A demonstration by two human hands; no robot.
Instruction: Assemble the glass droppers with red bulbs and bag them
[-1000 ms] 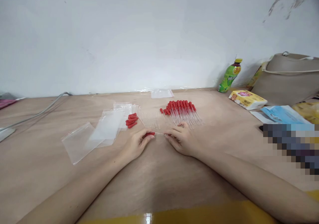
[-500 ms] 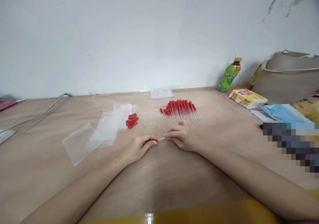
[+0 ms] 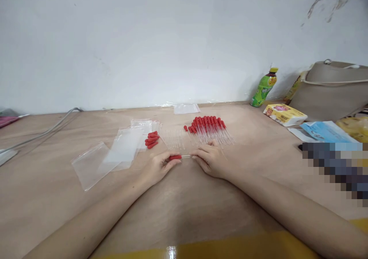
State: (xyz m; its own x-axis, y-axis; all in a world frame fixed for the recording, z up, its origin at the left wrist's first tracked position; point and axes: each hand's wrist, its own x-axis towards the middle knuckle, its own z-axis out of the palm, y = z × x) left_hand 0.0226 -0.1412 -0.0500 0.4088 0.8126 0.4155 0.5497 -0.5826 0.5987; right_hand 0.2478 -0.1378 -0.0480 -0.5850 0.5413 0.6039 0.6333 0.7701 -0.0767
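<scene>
My left hand (image 3: pixel 161 165) is closed around a red rubber bulb (image 3: pixel 175 157). A clear glass tube (image 3: pixel 186 156) runs level from the bulb's open end to my right hand (image 3: pixel 211 159), whose fingertips pinch it. How deep the tube sits in the bulb cannot be made out. Just beyond my left hand lie several loose red bulbs (image 3: pixel 151 140). To their right is a row of bare clear tubes (image 3: pixel 172 137). Past my right hand, a fanned pile of red-topped droppers (image 3: pixel 209 124) has its bulbs pointing away from me.
Clear zip bags (image 3: pixel 122 147) overlap on the left, and another small bag (image 3: pixel 186 108) lies by the wall. At the right stand a green bottle (image 3: pixel 263 88), a yellow box (image 3: pixel 284 114) and a grey bag (image 3: pixel 336 88), with a blue packet (image 3: pixel 327 131) nearer. A grey cable (image 3: pixel 54 126) crosses the far left.
My left fingers have loosened a little, so more of the red bulb shows. Bulb and tube have risen slightly and now lie straighter in line between my hands.
</scene>
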